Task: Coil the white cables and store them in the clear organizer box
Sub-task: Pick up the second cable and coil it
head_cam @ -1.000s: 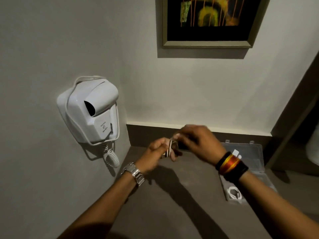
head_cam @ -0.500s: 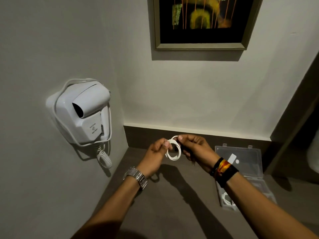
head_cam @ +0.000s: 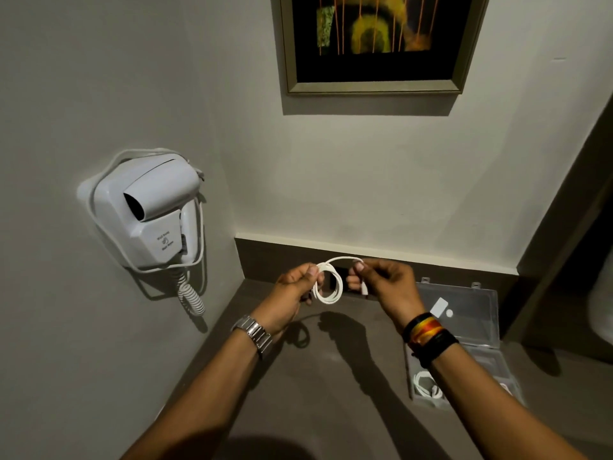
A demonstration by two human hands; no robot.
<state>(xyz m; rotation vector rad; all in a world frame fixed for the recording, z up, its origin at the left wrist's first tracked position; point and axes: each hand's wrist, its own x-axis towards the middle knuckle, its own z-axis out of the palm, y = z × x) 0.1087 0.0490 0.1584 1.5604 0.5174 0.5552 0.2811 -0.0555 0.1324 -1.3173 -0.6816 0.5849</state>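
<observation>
Pale walls meet in a corner at the middle of the frame, and a dark grey table fills the lower part. On the left wall hangs a white hair dryer with a spiral cord below it. A framed picture hangs at the upper centre.

Both hands are raised above the table, near the middle of the frame. The left hand pinches a white cable that is wound into several round loops; its grip is closed on the top of the coil with thumb and fingers. The right hand is just beside it, and its grip is narrow on the free end of the same cable, where a small white plug points down. A short arc of cable joins the two hands.

A metal watch is on the left wrist, and dark and orange bands are on the right wrist.

At the lower right of the frame the clear organizer box lies open on the table, partly behind the right forearm. Another coiled white cable lies in its near compartment.
</observation>
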